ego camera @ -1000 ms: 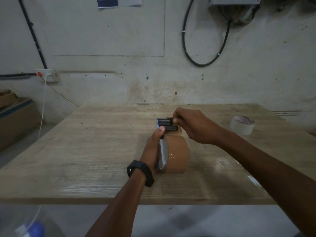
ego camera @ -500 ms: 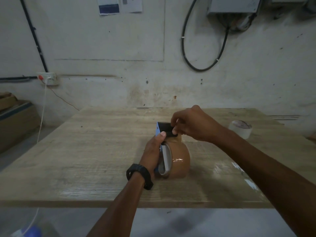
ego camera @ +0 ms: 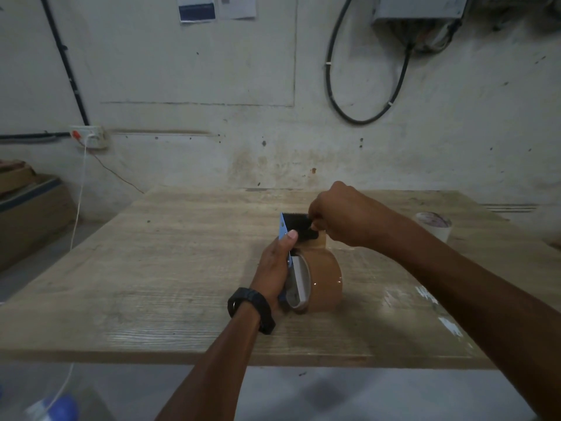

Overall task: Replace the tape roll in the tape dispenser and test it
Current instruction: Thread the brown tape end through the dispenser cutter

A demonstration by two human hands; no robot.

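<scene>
Tape dispenser upright on wooden table, gripped between both hands.
Nearest, left hand closed round the blue frame, thumb up against its black head; brown tape roll mounted just right of that hand, resting on the tabletop; beyond, right hand pinching at the toothed head from the right; farther right, white tape roll well apart.

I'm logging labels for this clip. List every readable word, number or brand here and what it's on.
None can be read.
Paper sheets on the wall: print too small and blurred.
Brown tape roll: no visible print.
Tape dispenser: no visible marking.
White tape roll at the table's right: faint marks on top, unreadable.
</scene>
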